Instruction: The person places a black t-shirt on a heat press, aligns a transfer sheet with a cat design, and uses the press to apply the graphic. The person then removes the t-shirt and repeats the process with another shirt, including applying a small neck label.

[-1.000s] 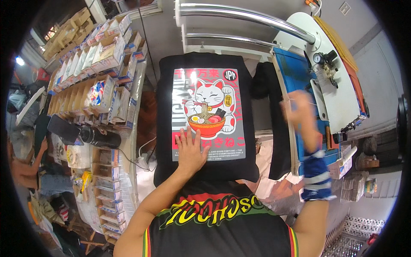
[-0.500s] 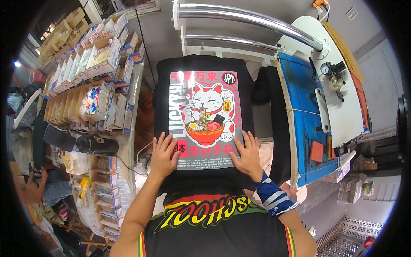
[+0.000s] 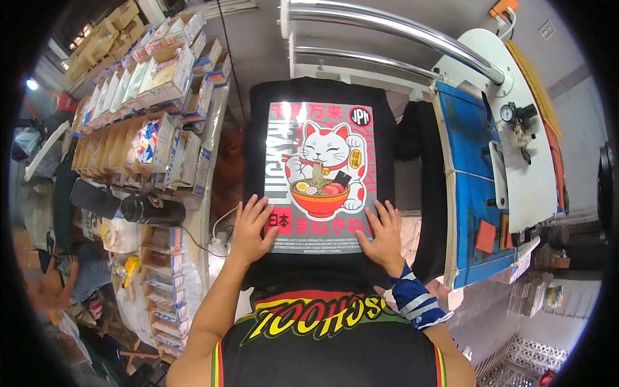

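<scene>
A black shirt (image 3: 258, 148) is spread out in front of me. On its front lies a glossy rectangular printed sheet (image 3: 277, 222), showing a white cat above a red noodle bowl. My left hand (image 3: 256, 229) rests flat at the sheet's lower left corner, fingers spread, partly on the black cloth. My right hand (image 3: 383, 237) lies flat along the lower right edge, its fingers apart too. Neither hand grips anything. A black sleeve (image 3: 425, 187) hangs down on the right. What supports the shirt is hidden beneath it.
To the right stands a press with a white plate (image 3: 525, 174), blue-covered pad (image 3: 464, 187), gauge (image 3: 507, 113) and chrome bars (image 3: 393, 24). On the left, a bench holds cardboard bins (image 3: 161, 84) and a black bottle (image 3: 151, 210). A thin cable (image 3: 205, 247) runs beside it. Another person's arm (image 3: 64, 284) shows far left.
The whole view has shifted slightly, so the shirt and press appear farther right. Both hands stay flat at the sheet's lower corners, with only slight movement.
</scene>
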The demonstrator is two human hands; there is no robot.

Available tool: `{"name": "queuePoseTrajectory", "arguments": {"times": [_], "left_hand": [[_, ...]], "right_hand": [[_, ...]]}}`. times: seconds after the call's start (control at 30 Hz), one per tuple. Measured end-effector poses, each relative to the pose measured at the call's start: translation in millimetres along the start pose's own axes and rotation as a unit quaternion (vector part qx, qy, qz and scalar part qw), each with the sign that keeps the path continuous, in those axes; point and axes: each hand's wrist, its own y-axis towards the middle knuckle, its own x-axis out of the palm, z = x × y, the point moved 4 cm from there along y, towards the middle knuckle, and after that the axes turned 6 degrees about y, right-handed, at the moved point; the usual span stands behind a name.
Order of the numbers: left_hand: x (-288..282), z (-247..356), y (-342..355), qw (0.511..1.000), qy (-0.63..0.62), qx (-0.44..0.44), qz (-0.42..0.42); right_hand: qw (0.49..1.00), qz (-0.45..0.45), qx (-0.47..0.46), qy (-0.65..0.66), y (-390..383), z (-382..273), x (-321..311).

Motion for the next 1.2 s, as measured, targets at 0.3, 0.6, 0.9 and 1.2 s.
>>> {"name": "queuePoseTrajectory", "arguments": {"times": [0.3,0.6,0.9,1.2], "left_hand": [[0.7,3.3,1.5,1.0,0.024,0.012,-0.002],[0.2,3.7,0.6,1.0,0.016,0.013,0.008],[0.7,-0.2,-2.1,1.0,0.001,0.005,0.016],[0.0,1.8,-0.8,1.0,-0.004,0.0,0.026]], "right_hand": [[1.0,0.009,0.013,0.016,-2.2,1.9,-2.4],[1.0,0.017,0.014,0.018,-2.9,2.1,-1.7],[1.0,0.014,0.009,0.006,-0.4,0.7,0.3],[1.0,0.012,0.002,-0.004,-0.5,0.8,-1.5]]}}
